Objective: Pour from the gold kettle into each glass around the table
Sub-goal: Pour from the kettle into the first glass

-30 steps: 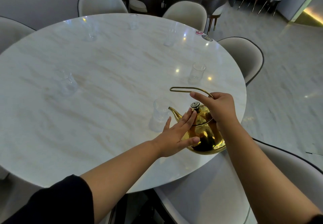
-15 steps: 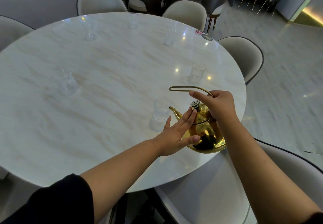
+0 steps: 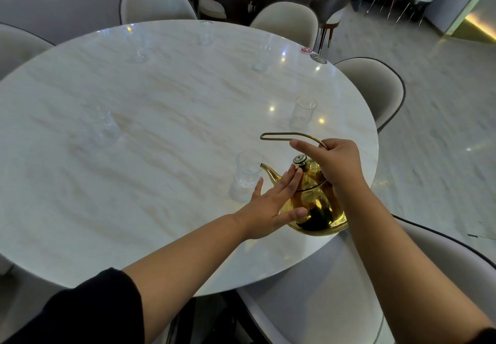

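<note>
The gold kettle (image 3: 314, 204) is tilted to the left at the near right edge of the round marble table (image 3: 161, 134). Its spout tip sits at the rim of the nearest clear glass (image 3: 247, 172). My right hand (image 3: 335, 164) grips the kettle's looped handle from above. My left hand (image 3: 273, 204) lies flat, fingers spread, against the kettle's lid and body. Other clear glasses stand around the table: one to the right (image 3: 303, 111), one to the left (image 3: 103, 126), and several far ones (image 3: 206, 33).
Cream padded chairs ring the table: one right below me (image 3: 349, 290), one at the right (image 3: 375, 86), others at the back (image 3: 155, 3). Two round markers (image 3: 318, 58) lie at the far right rim. Another set table with dark chairs stands behind.
The kettle has tipped further left, bringing its spout from short of the nearest glass up to its rim. Both hands kept their hold and moved with it.
</note>
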`<state>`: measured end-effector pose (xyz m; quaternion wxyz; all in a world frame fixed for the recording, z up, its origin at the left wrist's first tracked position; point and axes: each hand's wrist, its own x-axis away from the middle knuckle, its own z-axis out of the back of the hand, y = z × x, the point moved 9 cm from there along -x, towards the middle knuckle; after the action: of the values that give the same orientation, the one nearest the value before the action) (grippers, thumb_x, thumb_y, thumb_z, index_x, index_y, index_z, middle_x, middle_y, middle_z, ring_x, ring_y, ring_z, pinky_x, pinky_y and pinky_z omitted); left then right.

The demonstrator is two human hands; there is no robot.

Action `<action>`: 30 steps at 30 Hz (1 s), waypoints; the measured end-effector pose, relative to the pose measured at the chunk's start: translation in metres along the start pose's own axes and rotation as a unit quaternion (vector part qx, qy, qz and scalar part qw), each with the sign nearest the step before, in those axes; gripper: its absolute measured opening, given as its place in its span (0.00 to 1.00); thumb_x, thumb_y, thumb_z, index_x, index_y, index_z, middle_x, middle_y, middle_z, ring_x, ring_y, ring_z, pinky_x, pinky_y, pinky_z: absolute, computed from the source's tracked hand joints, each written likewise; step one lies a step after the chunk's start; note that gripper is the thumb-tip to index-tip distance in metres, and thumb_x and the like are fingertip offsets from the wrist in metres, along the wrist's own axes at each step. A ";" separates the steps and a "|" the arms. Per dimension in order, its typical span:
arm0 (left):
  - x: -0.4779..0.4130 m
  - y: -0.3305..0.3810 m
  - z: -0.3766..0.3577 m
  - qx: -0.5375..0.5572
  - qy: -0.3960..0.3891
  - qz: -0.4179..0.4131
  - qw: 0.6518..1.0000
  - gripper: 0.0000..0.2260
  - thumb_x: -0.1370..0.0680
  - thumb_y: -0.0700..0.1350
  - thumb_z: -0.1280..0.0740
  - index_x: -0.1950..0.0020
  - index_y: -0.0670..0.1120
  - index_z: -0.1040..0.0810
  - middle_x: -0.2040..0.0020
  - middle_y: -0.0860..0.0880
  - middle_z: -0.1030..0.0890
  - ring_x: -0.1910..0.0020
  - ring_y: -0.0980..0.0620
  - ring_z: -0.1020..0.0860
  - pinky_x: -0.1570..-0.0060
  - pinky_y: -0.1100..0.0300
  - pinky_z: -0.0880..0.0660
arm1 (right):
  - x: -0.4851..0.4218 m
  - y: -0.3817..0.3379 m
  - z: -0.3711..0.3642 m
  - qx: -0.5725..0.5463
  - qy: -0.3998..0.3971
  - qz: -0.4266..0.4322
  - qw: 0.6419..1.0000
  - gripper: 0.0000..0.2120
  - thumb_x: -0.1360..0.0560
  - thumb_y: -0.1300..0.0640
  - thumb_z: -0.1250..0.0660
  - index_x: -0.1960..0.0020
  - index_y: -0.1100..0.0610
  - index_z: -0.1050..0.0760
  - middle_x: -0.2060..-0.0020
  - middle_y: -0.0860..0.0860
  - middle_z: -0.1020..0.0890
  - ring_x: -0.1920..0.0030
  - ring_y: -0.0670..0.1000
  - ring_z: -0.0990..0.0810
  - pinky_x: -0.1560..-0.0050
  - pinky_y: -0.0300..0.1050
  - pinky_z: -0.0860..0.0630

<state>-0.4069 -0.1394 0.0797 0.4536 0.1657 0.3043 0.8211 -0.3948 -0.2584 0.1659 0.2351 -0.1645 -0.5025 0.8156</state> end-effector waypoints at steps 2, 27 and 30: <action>0.000 0.000 0.000 -0.002 0.001 -0.001 1.000 0.37 0.35 0.77 0.65 0.31 0.64 0.71 0.28 0.61 0.70 0.24 0.52 0.55 0.35 0.49 0.73 | 0.000 0.001 0.000 0.003 0.002 -0.001 1.000 0.24 0.38 0.41 0.23 0.68 0.61 0.28 0.74 0.55 0.33 0.68 0.56 0.31 0.65 0.47 0.32; -0.005 -0.002 -0.004 -0.012 -0.005 0.008 1.000 0.38 0.35 0.77 0.65 0.30 0.63 0.70 0.27 0.61 0.69 0.25 0.55 0.59 0.34 0.47 0.72 | 0.001 0.011 0.010 -0.035 0.024 0.009 0.999 0.25 0.38 0.43 0.22 0.71 0.61 0.32 0.77 0.53 0.35 0.72 0.54 0.35 0.67 0.45 0.32; -0.006 -0.002 -0.006 -0.023 -0.010 0.002 1.000 0.38 0.33 0.76 0.63 0.28 0.62 0.68 0.27 0.61 0.69 0.28 0.61 0.64 0.33 0.47 0.72 | 0.005 0.024 0.014 -0.070 0.045 -0.003 0.997 0.25 0.37 0.45 0.22 0.71 0.60 0.33 0.77 0.52 0.35 0.75 0.51 0.36 0.70 0.43 0.33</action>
<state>-0.4056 -0.1456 0.0738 0.4587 0.1641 0.2806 0.8270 -0.4109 -0.2751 0.1507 0.2472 -0.2155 -0.5481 0.7694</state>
